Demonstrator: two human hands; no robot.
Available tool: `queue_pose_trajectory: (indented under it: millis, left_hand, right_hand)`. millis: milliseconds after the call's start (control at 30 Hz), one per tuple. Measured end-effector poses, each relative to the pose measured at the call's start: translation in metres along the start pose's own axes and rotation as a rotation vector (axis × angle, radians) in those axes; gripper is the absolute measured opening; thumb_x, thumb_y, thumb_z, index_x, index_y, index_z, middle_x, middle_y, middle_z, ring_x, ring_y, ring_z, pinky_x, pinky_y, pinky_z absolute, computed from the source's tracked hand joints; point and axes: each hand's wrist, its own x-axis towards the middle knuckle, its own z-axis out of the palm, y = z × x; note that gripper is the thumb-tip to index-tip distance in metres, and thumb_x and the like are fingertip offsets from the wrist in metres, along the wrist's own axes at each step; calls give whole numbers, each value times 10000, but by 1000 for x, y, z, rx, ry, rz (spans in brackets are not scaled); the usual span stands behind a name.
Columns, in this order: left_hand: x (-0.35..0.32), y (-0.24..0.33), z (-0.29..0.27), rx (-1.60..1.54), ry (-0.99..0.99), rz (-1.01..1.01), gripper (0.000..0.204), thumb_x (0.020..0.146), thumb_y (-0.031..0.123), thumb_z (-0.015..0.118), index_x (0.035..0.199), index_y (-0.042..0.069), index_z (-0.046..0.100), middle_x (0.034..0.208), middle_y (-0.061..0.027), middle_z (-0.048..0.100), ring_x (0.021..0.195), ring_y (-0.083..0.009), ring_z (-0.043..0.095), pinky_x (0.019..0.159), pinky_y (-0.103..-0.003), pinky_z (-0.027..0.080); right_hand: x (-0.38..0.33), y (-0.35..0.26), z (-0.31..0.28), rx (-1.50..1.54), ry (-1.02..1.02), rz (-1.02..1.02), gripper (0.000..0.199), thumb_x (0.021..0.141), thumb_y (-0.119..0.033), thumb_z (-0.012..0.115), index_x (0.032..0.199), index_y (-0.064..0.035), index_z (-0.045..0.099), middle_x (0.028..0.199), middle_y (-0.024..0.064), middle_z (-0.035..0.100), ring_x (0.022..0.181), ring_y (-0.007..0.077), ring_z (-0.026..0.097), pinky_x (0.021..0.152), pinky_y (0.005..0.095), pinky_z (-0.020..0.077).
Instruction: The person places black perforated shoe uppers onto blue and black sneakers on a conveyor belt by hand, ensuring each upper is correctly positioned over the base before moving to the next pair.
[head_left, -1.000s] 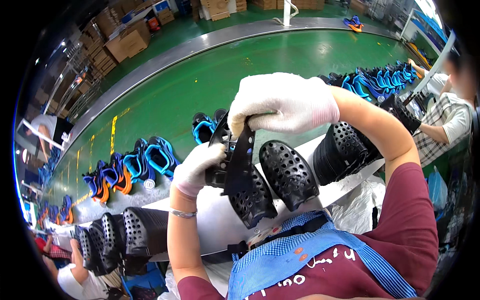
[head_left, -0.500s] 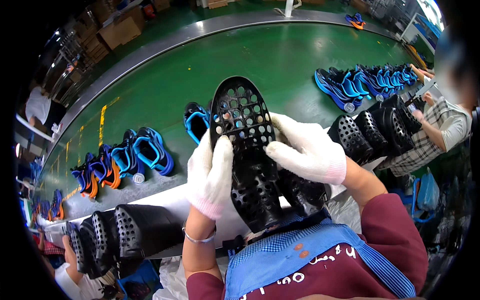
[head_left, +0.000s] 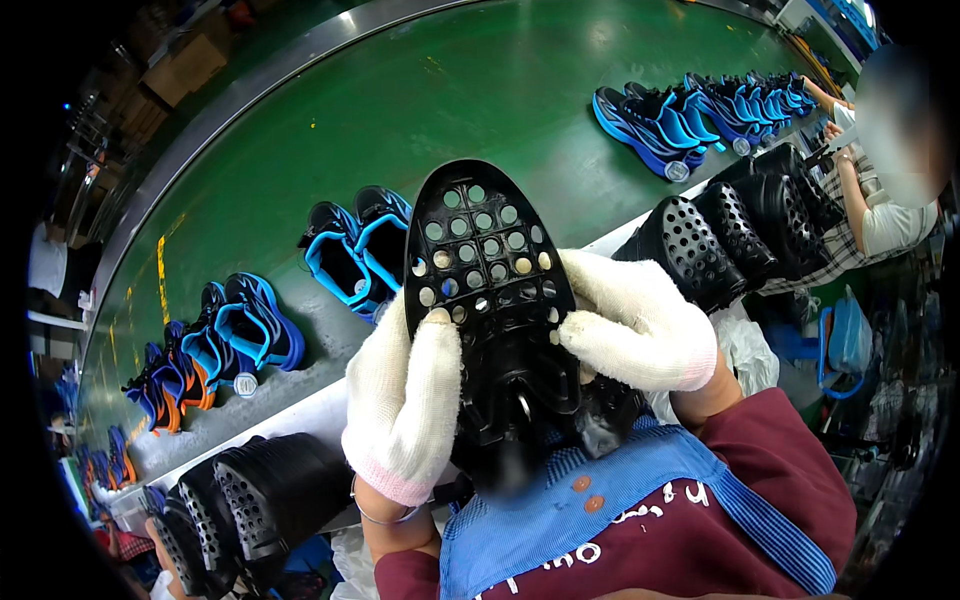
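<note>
Both of my hands, in white knit gloves, hold up a black plastic shoe tree (head_left: 490, 235) with a rounded end full of round holes. My left hand (head_left: 405, 405) is closed on its left edge, the thumb pressed on the holed face. On the opposite edge my right hand (head_left: 640, 320) grips with the thumb in front and fingers behind. The lower part of the shoe tree comes close to my blue apron (head_left: 590, 510) and is partly blurred. Just left of it, a pair of black and blue sneakers (head_left: 355, 250) stands on the green belt.
The green belt (head_left: 480, 100) runs beyond my hands. More sneakers stand at left (head_left: 255, 325) and far right (head_left: 650, 130). Black holed shoe trees line the white ledge at left (head_left: 250, 490) and right (head_left: 690, 240). A co-worker (head_left: 890, 190) works at the right.
The shoe tree has tilted, its lower end now nearer my apron. Both hands keep their grip. The pair of sneakers behind it shows more fully, and the whole view has shifted.
</note>
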Motion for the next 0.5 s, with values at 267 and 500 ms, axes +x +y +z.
queue_pose_trajectory:
  millis: [267,500]
  left_hand:
    - [3,-3,6,7,9,1,361,997,89,398,1290,-80,522,1121,-149,668,1000,-174,632,905,-290,489]
    - [10,-11,6,-43,211,122,358,1016,182,460,1282,-43,544,1143,-108,638,992,-152,623,879,-268,497]
  right_hand:
    - [3,1,-9,-41,-14,61,453,854,-172,596,1264,9,538,676,31,560,584,118,531,570,280,453]
    - [10,12,-1,-303,87,-397,671,763,-274,746,1303,35,494,986,117,559,942,201,555,832,318,469]
